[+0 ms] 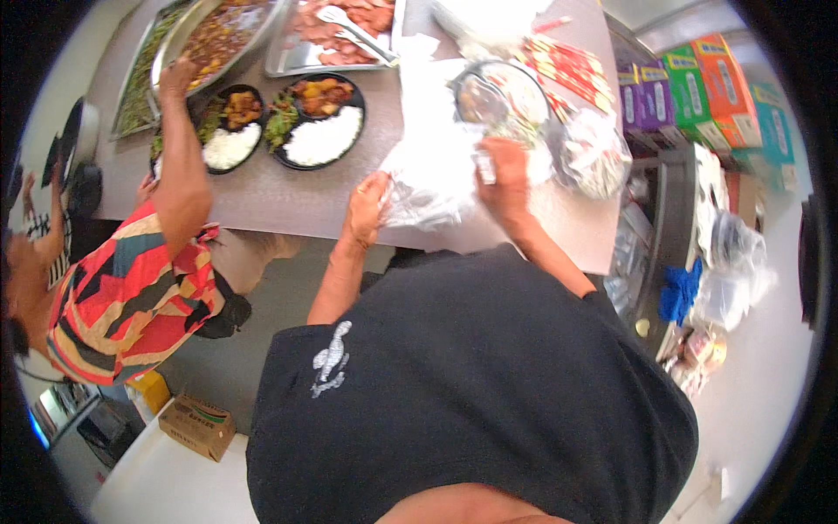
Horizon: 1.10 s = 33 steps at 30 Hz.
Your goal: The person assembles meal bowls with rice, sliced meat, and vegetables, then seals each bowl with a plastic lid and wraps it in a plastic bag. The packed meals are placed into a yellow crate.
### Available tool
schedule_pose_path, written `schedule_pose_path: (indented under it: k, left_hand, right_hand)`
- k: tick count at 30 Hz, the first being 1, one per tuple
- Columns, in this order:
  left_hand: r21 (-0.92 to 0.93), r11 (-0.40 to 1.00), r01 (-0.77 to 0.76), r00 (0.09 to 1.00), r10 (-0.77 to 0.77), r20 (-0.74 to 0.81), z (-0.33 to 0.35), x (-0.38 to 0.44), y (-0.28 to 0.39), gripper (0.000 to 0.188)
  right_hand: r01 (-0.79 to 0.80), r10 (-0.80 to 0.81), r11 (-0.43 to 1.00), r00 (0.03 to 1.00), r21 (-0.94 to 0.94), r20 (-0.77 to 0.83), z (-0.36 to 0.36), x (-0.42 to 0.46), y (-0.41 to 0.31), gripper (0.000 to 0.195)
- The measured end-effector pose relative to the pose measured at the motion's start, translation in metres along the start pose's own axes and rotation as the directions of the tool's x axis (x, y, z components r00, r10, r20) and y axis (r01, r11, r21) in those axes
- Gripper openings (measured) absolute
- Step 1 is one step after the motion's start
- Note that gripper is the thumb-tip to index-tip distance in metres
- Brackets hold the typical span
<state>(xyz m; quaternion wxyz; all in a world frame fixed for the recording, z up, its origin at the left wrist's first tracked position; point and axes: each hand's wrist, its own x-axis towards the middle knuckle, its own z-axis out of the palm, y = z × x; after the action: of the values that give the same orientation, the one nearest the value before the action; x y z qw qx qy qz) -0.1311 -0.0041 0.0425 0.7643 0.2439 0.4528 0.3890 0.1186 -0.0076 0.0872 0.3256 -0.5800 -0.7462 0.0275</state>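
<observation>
A white translucent plastic bag (429,164) lies at the table's front edge, between my hands. My left hand (368,204) grips the bag's left side. My right hand (504,171) is curled at the bag's right side, its fingers around some white plastic. Beyond it stands a round container with a clear lid (503,98), its contents blurred. A knotted clear plastic bag with pale contents (594,156) sits to the right. Red-and-white packets (568,69) lie behind that. To the left is a black divided plate with rice (321,137), greens and a saucy dish.
A steel tray of sliced meat (360,33) with tongs (359,36) stands at the back. Further left are a large food basin (157,72) and another black plate (232,145). A co-worker's arm (180,157) reaches over them. Coloured boxes (697,92) stand right of the table.
</observation>
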Motion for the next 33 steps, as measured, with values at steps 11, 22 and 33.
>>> schedule_pose_path:
  k: [11, 22, 33]
  left_hand:
    - [-0.382, 0.918, 0.103, 0.995, -0.092, 0.045, 0.009, 0.012, 0.02, 0.037]
    - [-0.151, 0.988, -0.047, 0.979, 0.015, -0.205, 0.021, 0.001, 0.007, 0.041]
    - [-0.025, 1.0, 0.001, 0.903, -0.011, -0.429, 0.05, 0.011, 0.016, 0.034]
  right_hand:
    - [-0.592, 0.019, 0.667, 0.622, 0.453, 0.783, 0.008, 0.002, 0.029, 0.025]
    - [-0.872, 0.644, 0.478, 0.429, 0.105, 0.634, 0.0, 0.097, 0.243, 0.054]
    - [-0.89, 0.426, -0.017, 0.406, 0.456, 0.809, 0.005, 0.078, 0.235, 0.037]
